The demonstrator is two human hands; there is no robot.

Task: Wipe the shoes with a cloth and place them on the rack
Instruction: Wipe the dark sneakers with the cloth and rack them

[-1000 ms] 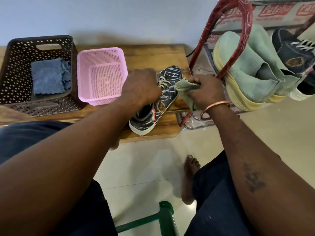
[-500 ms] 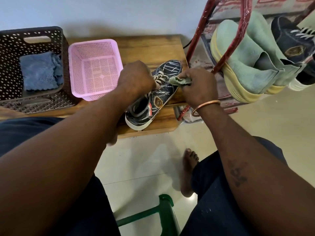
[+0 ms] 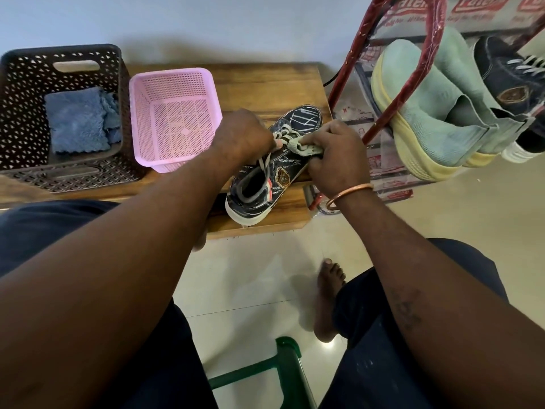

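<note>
A dark blue sneaker (image 3: 298, 119) with white streaks and a gold badge lies on the wooden bench (image 3: 265, 84), toe pointing away. My left hand (image 3: 240, 137) grips it at the laces. My right hand (image 3: 336, 154) holds a bunched pale green cloth (image 3: 300, 146) against the sneaker's upper beside the laces. To the right stands the red shoe rack (image 3: 380, 75), carrying a pair of mint green shoes (image 3: 427, 113) and a second dark blue sneaker (image 3: 507, 81).
A brown lattice basket (image 3: 17, 113) with a folded blue cloth (image 3: 76, 119) sits at the bench's left. Beside it is a pink basket (image 3: 174, 113). A green stool frame (image 3: 283, 367) and my bare foot (image 3: 327, 293) are on the tiled floor below.
My right hand has slid the cloth left from the sneaker's side onto its upper near the laces. My left hand stays on the laces. The camera shifted slightly.
</note>
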